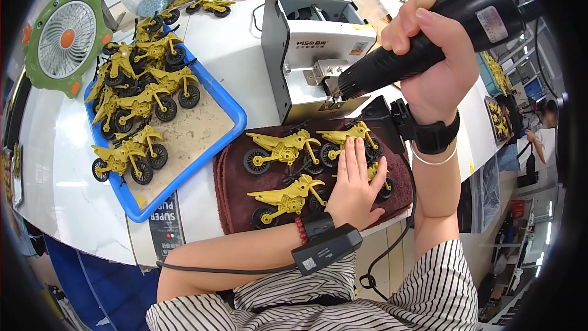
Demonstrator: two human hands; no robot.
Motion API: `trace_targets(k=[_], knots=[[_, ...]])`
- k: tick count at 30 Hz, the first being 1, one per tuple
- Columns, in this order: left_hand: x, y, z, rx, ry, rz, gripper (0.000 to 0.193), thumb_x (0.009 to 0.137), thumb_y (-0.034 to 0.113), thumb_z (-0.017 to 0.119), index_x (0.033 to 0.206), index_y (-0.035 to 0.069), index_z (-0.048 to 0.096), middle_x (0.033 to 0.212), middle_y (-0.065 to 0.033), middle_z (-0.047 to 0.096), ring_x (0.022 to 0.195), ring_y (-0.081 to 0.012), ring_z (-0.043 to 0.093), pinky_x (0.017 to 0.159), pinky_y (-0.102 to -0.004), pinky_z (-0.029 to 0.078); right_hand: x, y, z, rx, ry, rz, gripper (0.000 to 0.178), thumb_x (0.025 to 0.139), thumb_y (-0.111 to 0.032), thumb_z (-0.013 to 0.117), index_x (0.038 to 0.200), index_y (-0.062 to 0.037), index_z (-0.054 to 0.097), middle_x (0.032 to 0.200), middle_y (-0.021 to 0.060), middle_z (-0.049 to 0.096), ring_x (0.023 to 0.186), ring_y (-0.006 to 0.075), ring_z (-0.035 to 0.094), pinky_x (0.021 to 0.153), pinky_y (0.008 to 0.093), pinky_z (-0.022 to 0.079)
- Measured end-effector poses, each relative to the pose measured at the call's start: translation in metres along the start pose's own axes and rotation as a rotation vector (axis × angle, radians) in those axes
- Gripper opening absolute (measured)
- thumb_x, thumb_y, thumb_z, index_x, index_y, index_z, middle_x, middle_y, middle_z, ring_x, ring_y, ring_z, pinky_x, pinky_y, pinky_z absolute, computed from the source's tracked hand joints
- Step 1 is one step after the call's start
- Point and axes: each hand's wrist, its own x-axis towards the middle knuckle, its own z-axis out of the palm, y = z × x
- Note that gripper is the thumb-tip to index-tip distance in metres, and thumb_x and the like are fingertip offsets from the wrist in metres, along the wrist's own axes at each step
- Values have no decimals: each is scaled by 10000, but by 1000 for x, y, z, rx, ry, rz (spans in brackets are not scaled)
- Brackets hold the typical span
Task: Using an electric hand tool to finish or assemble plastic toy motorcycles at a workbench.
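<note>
Nearest the body, the left hand point(355, 184) is lying flat, fingers spread and pressing down on a yellow toy motorcycle point(378, 179) that is resting on a dark red towel point(229, 184); only the toy's wheel and a bit of its frame are showing from under the palm. It is pinning the toy rather than pinching it. Three more yellow motorcycles point(282, 147) are lying on their sides on the same towel, their long axes running left to right.

Above and beyond, the right hand point(432, 49) is wrapping tightly around a black power tool point(429, 37), its nose slanting down and left, ending above the towel's far edge. The pinned toy is lying below and toward the body from that nose, the left hand being the nearer.

Farther left, a blue tray point(184, 175) is holding more motorcycles; behind sit a grey machine point(312, 43) and a green fan point(61, 37).
</note>
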Motion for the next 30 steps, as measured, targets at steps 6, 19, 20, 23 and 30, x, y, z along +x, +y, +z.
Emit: trace_targets(k=[6, 19, 20, 23, 30], knots=[[1, 2, -1, 17, -3, 15, 883, 669, 543, 660, 1366, 107, 339, 1337, -370, 289, 1270, -484, 273, 1064, -479, 231, -3, 3, 4, -87, 91, 5, 141, 749, -106, 536, 843, -20, 474, 656, 53, 461, 534, 153, 453, 590, 293, 388], [-16, -43, -46, -97, -20, 111, 390, 677, 291, 715, 934, 30, 582, 804, -62, 526, 824, -224, 488, 744, -342, 379, -108, -66, -33, 105, -18, 80, 254, 767, -56, 612, 920, -42, 409, 727, 79, 507, 580, 181, 521, 598, 335, 451], [-17, -48, -42, -144, 31, 118, 373, 680, 284, 715, 925, 35, 583, 801, -61, 526, 818, -224, 486, 744, -341, 379, -112, -63, -31, 93, -13, 91, 258, 766, -50, 620, 930, -38, 421, 727, 83, 515, 591, 184, 529, 601, 334, 452], [-15, -45, -39, -158, 55, 126, 346, 686, 265, 709, 911, 34, 583, 804, -61, 526, 813, -225, 483, 736, -339, 378, -123, -64, -29, 85, 34, 111, 251, 762, -41, 620, 927, -37, 430, 722, 84, 519, 594, 183, 530, 599, 330, 452], [-14, -43, -38, -170, 65, 131, 338, 686, 259, 699, 904, 28, 584, 794, -59, 517, 791, -227, 485, 720, -344, 384, -133, -59, -28, 20, 58, 158, 249, 737, -24, 633, 906, -40, 451, 693, 67, 523, 594, 174, 536, 593, 324, 455]])
